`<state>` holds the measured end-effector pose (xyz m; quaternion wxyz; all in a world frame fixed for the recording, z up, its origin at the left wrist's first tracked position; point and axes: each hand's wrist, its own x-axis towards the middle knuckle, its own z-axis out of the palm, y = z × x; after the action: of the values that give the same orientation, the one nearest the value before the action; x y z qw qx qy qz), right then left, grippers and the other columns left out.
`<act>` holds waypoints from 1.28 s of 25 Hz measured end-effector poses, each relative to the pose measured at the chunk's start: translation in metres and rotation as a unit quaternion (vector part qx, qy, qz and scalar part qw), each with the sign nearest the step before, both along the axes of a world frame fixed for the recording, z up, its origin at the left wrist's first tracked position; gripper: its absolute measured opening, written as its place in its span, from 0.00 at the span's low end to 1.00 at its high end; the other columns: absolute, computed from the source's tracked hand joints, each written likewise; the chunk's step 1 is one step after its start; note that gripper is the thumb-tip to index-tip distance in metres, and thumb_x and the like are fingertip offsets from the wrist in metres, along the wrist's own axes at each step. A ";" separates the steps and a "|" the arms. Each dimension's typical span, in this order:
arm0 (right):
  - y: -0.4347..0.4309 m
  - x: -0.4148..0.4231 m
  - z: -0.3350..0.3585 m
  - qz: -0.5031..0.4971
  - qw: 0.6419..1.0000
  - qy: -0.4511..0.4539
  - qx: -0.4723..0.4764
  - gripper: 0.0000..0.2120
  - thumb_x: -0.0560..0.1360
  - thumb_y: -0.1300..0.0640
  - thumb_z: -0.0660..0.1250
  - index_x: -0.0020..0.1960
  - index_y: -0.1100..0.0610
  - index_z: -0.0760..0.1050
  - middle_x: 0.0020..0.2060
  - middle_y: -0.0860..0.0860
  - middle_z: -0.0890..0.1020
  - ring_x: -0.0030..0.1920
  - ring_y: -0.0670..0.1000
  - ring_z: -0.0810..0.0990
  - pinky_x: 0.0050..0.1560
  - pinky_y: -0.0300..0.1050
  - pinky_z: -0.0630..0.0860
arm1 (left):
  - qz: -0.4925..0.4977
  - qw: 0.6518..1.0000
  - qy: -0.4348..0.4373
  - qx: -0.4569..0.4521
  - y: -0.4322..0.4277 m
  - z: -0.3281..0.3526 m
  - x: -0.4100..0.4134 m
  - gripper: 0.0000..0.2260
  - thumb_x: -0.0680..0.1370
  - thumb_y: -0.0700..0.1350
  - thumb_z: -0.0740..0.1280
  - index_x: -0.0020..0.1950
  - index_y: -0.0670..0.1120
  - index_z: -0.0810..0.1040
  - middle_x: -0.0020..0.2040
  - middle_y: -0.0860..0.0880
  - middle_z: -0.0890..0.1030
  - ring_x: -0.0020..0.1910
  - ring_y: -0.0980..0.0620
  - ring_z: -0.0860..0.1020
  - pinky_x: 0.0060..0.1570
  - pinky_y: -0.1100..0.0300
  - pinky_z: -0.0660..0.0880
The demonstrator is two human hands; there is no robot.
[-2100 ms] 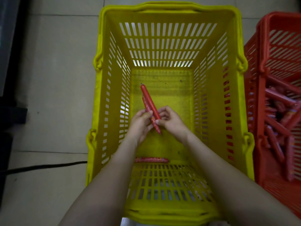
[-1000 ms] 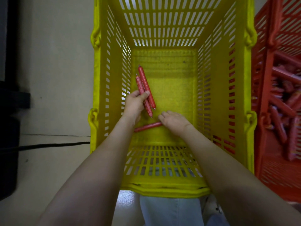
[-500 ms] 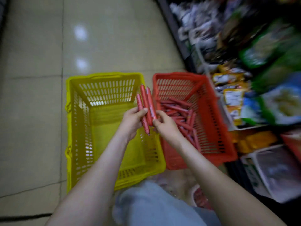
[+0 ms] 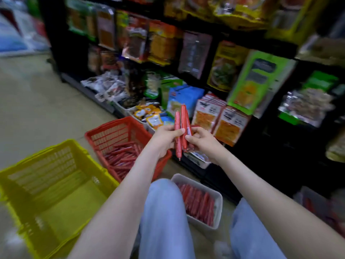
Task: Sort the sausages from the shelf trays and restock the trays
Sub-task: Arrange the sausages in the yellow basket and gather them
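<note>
Shop shelves (image 4: pixel 186 43) full of snack bags stood behind. On the floor (image 4: pixel 37 109) sat a yellow basket (image 4: pixel 46 171) and a red basket (image 4: pixel 112 133) of loose sausages (image 4: pixel 123 156), kept close, likely so sorting was easy. A full white tray (image 4: pixel 220 210) waited between the knees. The left hand (image 4: pixel 164 139) and right hand (image 4: pixel 203 142) together gripped a few sausages (image 4: pixel 183 118) upright, probably to line them up for the shelf.

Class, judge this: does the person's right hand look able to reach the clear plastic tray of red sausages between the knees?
Probably yes: the clear plastic tray lies open between the knees, nothing across it. But the right hand and left hand both grip thin red sausages.
</note>
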<state>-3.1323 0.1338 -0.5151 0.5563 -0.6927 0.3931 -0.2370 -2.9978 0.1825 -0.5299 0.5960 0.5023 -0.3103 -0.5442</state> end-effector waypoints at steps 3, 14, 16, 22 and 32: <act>-0.007 -0.078 -0.015 -0.091 0.993 0.027 0.064 0.06 0.78 0.63 0.64 0.54 0.61 0.69 0.34 0.56 0.78 0.29 0.47 0.78 0.30 0.40 0.74 | -0.065 0.995 -0.057 0.053 -0.031 -0.014 -0.068 0.11 0.77 0.35 0.65 0.59 0.43 0.77 0.43 0.43 0.84 0.31 0.54 0.81 0.35 0.58 0.79; -0.066 -0.179 -0.269 -0.248 0.908 0.265 0.208 0.14 0.75 0.58 0.67 0.31 0.54 0.70 0.27 0.49 0.75 0.29 0.47 0.72 0.32 0.43 0.66 | -0.087 0.891 -0.280 0.346 -0.101 -0.268 -0.131 0.12 0.68 0.40 0.75 0.49 0.38 0.82 0.44 0.39 0.82 0.45 0.43 0.81 0.48 0.52 0.75; -0.074 -0.176 -0.318 -0.263 0.890 0.292 0.232 0.11 0.75 0.58 0.67 0.35 0.57 0.73 0.31 0.53 0.77 0.33 0.52 0.76 0.31 0.40 0.68 | -0.106 0.867 -0.316 0.371 -0.109 -0.311 -0.126 0.12 0.71 0.41 0.73 0.52 0.38 0.81 0.48 0.41 0.83 0.49 0.44 0.80 0.47 0.57 0.73; -0.096 -0.159 -0.445 -0.250 0.876 0.329 0.248 0.14 0.70 0.51 0.71 0.54 0.52 0.75 0.48 0.54 0.82 0.50 0.58 0.81 0.50 0.48 0.74 | -0.142 0.834 -0.378 0.376 -0.144 -0.413 -0.140 0.10 0.76 0.42 0.66 0.54 0.37 0.79 0.48 0.40 0.82 0.48 0.42 0.80 0.43 0.56 0.69; -0.103 -0.183 -0.342 -0.272 0.884 0.365 0.106 0.18 0.78 0.56 0.62 0.66 0.61 0.68 0.61 0.60 0.73 0.63 0.60 0.71 0.61 0.46 0.65 | -0.194 0.820 -0.455 0.288 -0.148 -0.347 -0.205 0.23 0.79 0.48 0.59 0.74 0.45 0.61 0.71 0.40 0.66 0.69 0.42 0.66 0.69 0.54 0.57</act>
<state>-3.3150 0.0310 -0.8574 0.3574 -0.5331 0.7640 -0.0666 -3.2029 0.0344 -0.8766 0.0974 0.7710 -0.4662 -0.4228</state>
